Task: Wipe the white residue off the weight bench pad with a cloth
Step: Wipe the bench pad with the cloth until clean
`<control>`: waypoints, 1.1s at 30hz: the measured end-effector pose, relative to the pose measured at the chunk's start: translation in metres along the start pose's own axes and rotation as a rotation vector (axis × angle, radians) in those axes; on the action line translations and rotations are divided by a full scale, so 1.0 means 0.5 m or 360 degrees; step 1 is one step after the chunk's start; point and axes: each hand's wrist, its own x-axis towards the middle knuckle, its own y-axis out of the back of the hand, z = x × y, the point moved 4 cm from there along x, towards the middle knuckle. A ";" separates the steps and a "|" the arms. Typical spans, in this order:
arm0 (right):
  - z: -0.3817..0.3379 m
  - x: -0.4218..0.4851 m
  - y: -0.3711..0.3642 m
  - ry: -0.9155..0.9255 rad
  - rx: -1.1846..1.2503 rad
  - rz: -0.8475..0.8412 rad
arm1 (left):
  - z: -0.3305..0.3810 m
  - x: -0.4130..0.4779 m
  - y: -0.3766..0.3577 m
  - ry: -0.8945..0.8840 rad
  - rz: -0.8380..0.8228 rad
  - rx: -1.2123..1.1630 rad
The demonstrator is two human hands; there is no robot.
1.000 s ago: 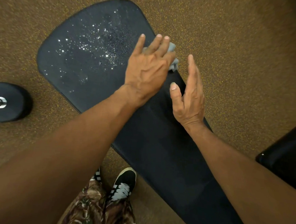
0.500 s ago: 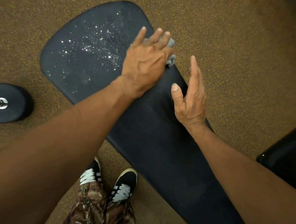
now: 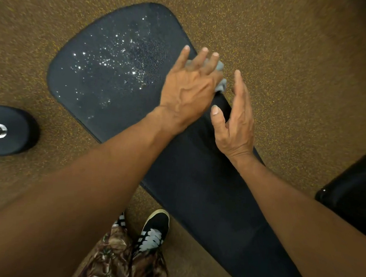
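Observation:
A long black weight bench pad (image 3: 188, 181) runs from lower right to its wide rounded end at upper left. White specks of residue (image 3: 116, 59) are scattered over that wide end. My left hand (image 3: 189, 85) presses flat, fingers straight, on a grey cloth (image 3: 221, 80) at the pad's right edge; most of the cloth is hidden under the palm. My right hand (image 3: 235, 120) stands on its edge just right of the cloth, fingers straight, thumb raised, at the pad's right border and holding nothing.
A black dumbbell (image 3: 9, 131) with a chrome handle lies on the brown speckled floor (image 3: 289, 59) at the left. Another black pad (image 3: 354, 191) shows at the right edge. My shoes (image 3: 153, 230) stand below the bench.
My left hand with the cloth has stayed near the pad's right edge, shifting slightly. My right hand has moved closer to the cloth. The residue patch looks unchanged.

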 end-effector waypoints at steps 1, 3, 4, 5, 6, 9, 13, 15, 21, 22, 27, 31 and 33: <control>0.000 0.000 0.000 0.0017 0.0017 0.0010 | 0.022 -0.002 -0.009 -0.0039 -0.0055 -0.0012; 0.000 -0.002 0.002 0.0032 0.0056 0.0017 | 0.037 -0.013 -0.014 -0.0159 -0.0069 -0.0069; -0.003 -0.002 0.004 0.0029 0.0076 0.0016 | 0.033 -0.019 -0.006 -0.0239 -0.0061 -0.0114; -0.004 -0.002 0.006 0.0010 0.0099 0.0010 | 0.026 -0.024 0.005 -0.0315 -0.0067 -0.0168; -0.004 -0.003 0.007 -0.0013 0.0123 0.0004 | 0.017 -0.031 0.019 -0.0349 -0.0078 -0.0258; 0.000 -0.004 0.013 -0.0073 0.0203 0.0028 | -0.030 -0.049 0.068 0.0000 0.0031 -0.0689; 0.000 -0.004 0.027 -0.0217 0.0392 0.0093 | -0.079 -0.079 0.110 0.0718 0.0357 -0.1863; -0.014 0.002 0.042 -0.0248 0.0280 0.0051 | -0.090 -0.084 0.121 0.0982 0.0452 -0.2382; -0.094 0.051 0.087 -0.0826 0.0881 -0.0187 | -0.069 -0.088 0.119 0.1308 0.0155 -0.3288; -0.109 0.057 0.091 -0.0971 0.1077 -0.0177 | -0.065 -0.087 0.120 0.1321 0.0143 -0.3294; -0.180 0.082 0.071 -0.1045 0.1225 -0.0302 | -0.048 -0.091 0.130 0.1243 0.0026 -0.3187; -0.171 0.078 0.048 -0.1344 0.1488 -0.0359 | -0.067 -0.093 0.134 0.1169 -0.0025 -0.2891; -0.143 0.079 0.066 -0.1398 0.1590 -0.0257 | -0.105 -0.099 0.142 0.1112 0.0117 -0.2604</control>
